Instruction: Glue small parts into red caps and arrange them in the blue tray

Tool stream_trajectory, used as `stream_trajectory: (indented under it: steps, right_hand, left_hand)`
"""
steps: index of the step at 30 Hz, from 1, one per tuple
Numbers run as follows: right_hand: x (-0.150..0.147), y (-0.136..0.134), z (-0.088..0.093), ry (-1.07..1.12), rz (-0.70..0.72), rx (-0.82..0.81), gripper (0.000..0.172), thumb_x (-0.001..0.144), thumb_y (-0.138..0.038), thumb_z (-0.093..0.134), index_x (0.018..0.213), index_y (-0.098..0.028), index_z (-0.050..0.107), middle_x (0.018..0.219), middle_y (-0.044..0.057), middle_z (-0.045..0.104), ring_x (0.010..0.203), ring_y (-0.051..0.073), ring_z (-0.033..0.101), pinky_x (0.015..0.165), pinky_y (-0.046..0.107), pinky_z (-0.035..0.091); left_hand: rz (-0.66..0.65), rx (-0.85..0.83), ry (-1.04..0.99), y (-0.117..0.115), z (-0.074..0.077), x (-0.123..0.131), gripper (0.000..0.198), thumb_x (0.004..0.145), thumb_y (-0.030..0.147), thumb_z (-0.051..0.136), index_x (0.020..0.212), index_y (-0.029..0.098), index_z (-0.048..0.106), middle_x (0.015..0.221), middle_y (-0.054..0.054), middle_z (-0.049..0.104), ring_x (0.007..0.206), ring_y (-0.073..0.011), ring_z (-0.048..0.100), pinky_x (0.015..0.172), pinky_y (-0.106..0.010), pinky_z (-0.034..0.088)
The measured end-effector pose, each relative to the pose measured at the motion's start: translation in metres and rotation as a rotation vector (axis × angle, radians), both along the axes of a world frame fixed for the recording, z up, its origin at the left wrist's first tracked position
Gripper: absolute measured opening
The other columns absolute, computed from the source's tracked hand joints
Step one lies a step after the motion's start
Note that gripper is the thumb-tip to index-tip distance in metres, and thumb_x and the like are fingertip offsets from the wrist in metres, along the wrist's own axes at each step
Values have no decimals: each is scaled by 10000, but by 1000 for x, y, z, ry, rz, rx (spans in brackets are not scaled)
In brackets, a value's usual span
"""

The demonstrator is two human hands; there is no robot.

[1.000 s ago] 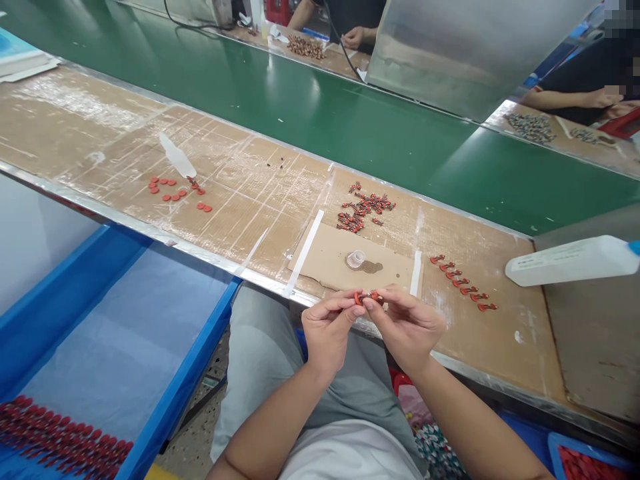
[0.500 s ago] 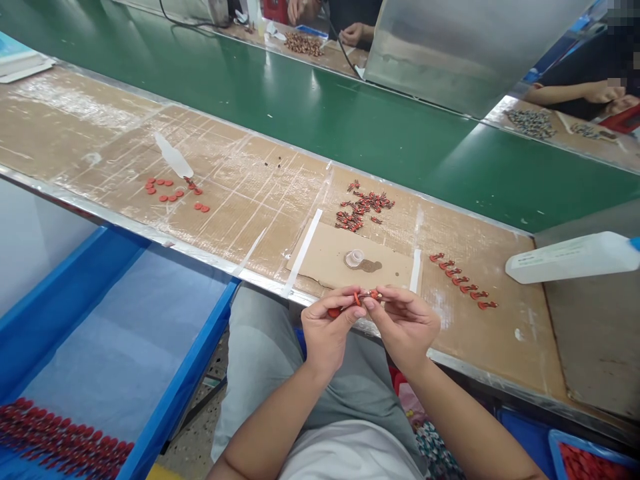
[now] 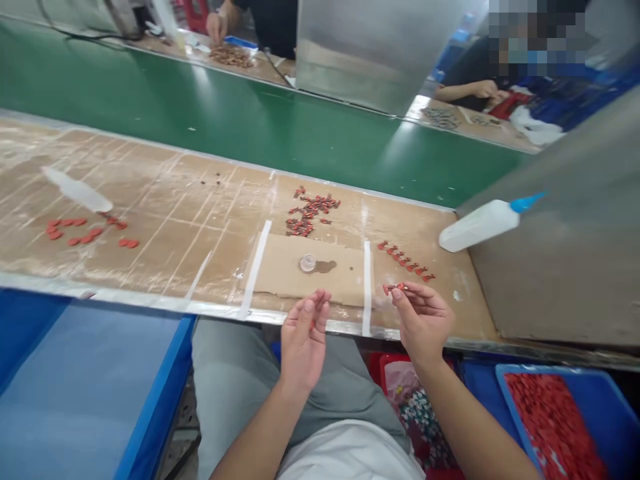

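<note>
My right hand (image 3: 425,320) pinches a small red-and-dark figure on a red base (image 3: 393,289), above the table just in front of a slanting row of similar figures on red bases (image 3: 407,261). Close to the table's front edge, my left hand (image 3: 306,343) has its fingers curled with the thumb against them. A bit of red shows inside that hand, mostly hidden by the fingers. Between and beyond the hands lies a taped cardboard sheet (image 3: 270,273) with a small clear cup (image 3: 307,263) and a dark wet-looking stain. Behind it is a pile of small red-and-dark pieces (image 3: 315,210).
Several red discs (image 3: 75,230) lie at left near a white bottle (image 3: 80,190). A squeeze bottle with a blue nozzle (image 3: 480,225) leans against a metal panel (image 3: 560,233) at right. A green belt (image 3: 250,100) runs behind. A tray of red pieces (image 3: 555,420) sits below right.
My hands have moved apart. The right one has carried the figure toward the row at right, and the left one has stayed near the table edge. The view has swung right.
</note>
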State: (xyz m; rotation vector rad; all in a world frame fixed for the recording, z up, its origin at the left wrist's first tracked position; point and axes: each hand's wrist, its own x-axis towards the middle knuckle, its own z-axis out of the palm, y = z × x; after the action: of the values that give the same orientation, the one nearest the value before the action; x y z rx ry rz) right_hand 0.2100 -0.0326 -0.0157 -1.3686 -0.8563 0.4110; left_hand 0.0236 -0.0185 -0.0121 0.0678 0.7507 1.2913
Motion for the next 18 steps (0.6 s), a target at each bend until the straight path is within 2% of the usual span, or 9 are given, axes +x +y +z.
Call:
stream_trajectory:
  steps: [4, 8, 12, 18]
  right_hand:
    - [70, -20, -12, -225, -251, -110, 352, 702, -356, 814, 952, -131, 711, 827, 97, 759, 722, 202, 729, 723, 355, 610]
    - [122, -34, -25, -444, -375, -241, 387, 746, -421, 759, 990, -124, 713, 840, 113, 757, 722, 201, 716, 724, 339, 587]
    - [146, -33, -38, -661, -365, -329, 388, 793, -439, 704, 1042, -141, 704, 885, 111, 759, 730, 197, 712, 730, 325, 578]
    - [155, -26, -51, -825, -316, -401, 391, 830, -457, 647, 1066, -149, 692, 941, 112, 761, 830, 221, 723, 828, 354, 569]
  left_hand:
    - [-35, -19, 1, 4, -2, 0, 134, 787, 235, 754, 885, 144, 740, 1035, -74, 759, 1049, -168, 695, 913, -206, 551]
    - [-83, -52, -32, 5, 0, 2, 130, 841, 202, 661, 895, 124, 749, 1043, -96, 759, 1105, -194, 672, 946, -230, 545]
    - [-125, -41, -46, 7, 1, 4, 184, 837, 176, 601, 910, 121, 760, 1060, -110, 755, 1126, -213, 661, 963, -258, 543]
    - [-143, -19, -54, 6, -3, 3, 212, 832, 183, 583, 922, 117, 763, 1075, -120, 750, 1138, -225, 655, 972, -276, 541]
